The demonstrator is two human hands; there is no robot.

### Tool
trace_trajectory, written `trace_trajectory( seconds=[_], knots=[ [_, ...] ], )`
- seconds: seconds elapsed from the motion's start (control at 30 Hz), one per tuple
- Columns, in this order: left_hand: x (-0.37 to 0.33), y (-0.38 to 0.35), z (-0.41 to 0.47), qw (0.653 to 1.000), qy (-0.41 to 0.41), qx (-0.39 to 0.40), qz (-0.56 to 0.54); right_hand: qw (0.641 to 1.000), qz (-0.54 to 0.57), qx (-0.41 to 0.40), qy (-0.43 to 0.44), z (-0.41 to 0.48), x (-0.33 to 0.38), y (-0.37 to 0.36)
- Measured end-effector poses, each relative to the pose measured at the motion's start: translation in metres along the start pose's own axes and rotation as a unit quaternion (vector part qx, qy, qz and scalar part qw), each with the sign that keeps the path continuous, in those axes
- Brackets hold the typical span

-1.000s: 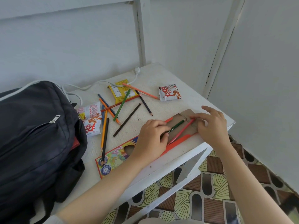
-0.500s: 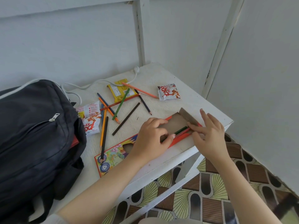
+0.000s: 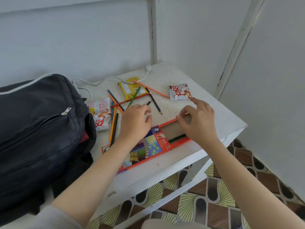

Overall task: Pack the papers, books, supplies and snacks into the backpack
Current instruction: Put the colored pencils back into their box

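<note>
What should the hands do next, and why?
Probably the left hand should lift the dark pencil under it and slide it into the box: the right hand grips its open end, and many pencils lie loose.

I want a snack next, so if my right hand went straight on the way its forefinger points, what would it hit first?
The red-and-white snack packet. The right hand has its forefinger aimed at the packet's near corner, just short of it, though how high the finger is above the packet is unclear.
</note>
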State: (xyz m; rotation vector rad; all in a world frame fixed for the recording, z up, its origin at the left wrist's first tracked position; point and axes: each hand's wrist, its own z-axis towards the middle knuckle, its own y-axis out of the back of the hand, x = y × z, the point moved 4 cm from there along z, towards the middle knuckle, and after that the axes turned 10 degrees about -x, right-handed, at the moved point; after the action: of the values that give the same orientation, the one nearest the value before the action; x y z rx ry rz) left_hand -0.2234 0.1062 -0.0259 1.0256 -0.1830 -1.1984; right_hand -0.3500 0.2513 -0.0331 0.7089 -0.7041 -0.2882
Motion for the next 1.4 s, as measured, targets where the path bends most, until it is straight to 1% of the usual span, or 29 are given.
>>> trace_trajectory(
  seconds=[0.1, 0.17, 0.27, 0.37, 0.43, 0.5, 0.53, 0.6, 0.7, 0.77, 0.8, 0.87, 0.97, 1.03, 1.13, 1.23, 1.33, 1.4],
  knots=[
    [0.029, 0.004, 0.011, 0.993, 0.081, 0.044, 0.071, 0.996, -0.065, 0.065, 0.016, 0.019, 0.016, -0.028],
    [0.043, 0.003, 0.014, 0.985, 0.128, 0.097, 0.069, 0.986, -0.119, 0.115, 0.028, 0.028, 0.024, -0.044],
    [0.049, 0.002, 0.012, 0.976, 0.148, 0.145, 0.069, 0.973, -0.172, 0.149, 0.039, 0.034, 0.035, -0.060],
    [0.050, 0.004, 0.010, 0.976, 0.152, 0.147, 0.061, 0.972, -0.186, 0.144, 0.027, 0.037, 0.037, -0.064],
    [0.049, 0.003, 0.010, 0.977, 0.147, 0.142, 0.059, 0.982, -0.155, 0.109, 0.019, 0.038, 0.032, -0.064],
    [0.049, 0.003, 0.011, 0.979, 0.161, 0.125, 0.027, 0.999, -0.038, 0.030, -0.010, 0.038, 0.027, -0.055],
    [0.049, 0.004, 0.013, 0.978, 0.178, 0.109, -0.007, 0.999, 0.039, -0.013, -0.030, 0.039, 0.024, -0.047],
    [0.044, 0.008, 0.021, 0.974, 0.201, 0.069, -0.075, 0.979, 0.172, -0.083, -0.067, 0.040, 0.021, -0.025],
    [0.029, 0.014, 0.033, 0.966, 0.208, 0.007, -0.153, 0.936, 0.284, -0.166, -0.129, 0.039, 0.017, 0.008],
    [0.012, 0.017, 0.039, 0.957, 0.203, -0.026, -0.207, 0.907, 0.323, -0.218, -0.162, 0.036, 0.011, 0.028],
    [0.003, 0.017, 0.041, 0.952, 0.198, -0.031, -0.233, 0.897, 0.329, -0.237, -0.173, 0.034, 0.008, 0.037],
    [-0.014, 0.010, 0.040, 0.941, 0.186, -0.009, -0.282, 0.893, 0.316, -0.252, -0.197, 0.032, 0.001, 0.051],
    [-0.038, -0.005, 0.029, 0.935, 0.158, 0.049, -0.313, 0.905, 0.280, -0.217, -0.234, 0.026, -0.010, 0.057],
    [-0.049, -0.014, 0.020, 0.938, 0.136, 0.069, -0.312, 0.914, 0.260, -0.191, -0.248, 0.020, -0.015, 0.056],
    [-0.057, -0.022, 0.007, 0.953, 0.096, 0.084, -0.275, 0.921, 0.239, -0.157, -0.263, 0.013, -0.018, 0.050],
    [-0.057, -0.028, 0.001, 0.963, 0.064, 0.096, -0.244, 0.922, 0.242, -0.114, -0.279, 0.008, -0.018, 0.045],
    [-0.055, -0.030, -0.001, 0.964, 0.064, 0.093, -0.241, 0.922, 0.247, -0.080, -0.287, 0.002, -0.016, 0.039],
    [-0.054, -0.031, -0.002, 0.965, 0.065, 0.092, -0.236, 0.929, 0.237, -0.073, -0.275, -0.003, -0.016, 0.036]
  ],
)
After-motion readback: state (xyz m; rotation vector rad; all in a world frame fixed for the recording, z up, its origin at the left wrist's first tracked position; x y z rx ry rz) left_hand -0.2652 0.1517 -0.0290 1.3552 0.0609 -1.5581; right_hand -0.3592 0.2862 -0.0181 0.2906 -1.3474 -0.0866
